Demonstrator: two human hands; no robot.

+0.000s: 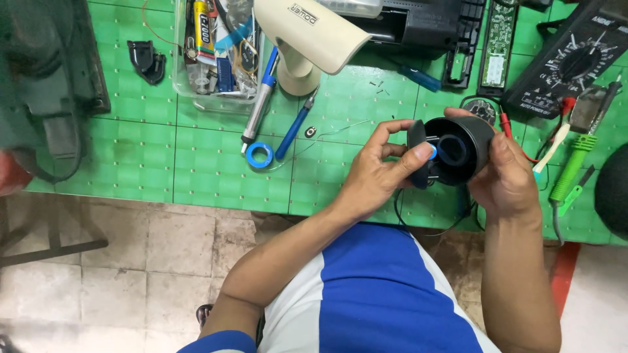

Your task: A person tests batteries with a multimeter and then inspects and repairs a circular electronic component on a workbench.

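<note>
I see my right hand (507,176) wrapped around the outside of a black round housing (461,147), held above the green mat (196,163), thumb along its near edge and fingers curled behind it. My left hand (379,170) reaches into the open mouth, thumb and forefinger pinched on a dark flat cover (417,153) at the rim, beside a blue part (451,150) inside. A blue tape roll (260,155) lies well apart to the left.
</note>
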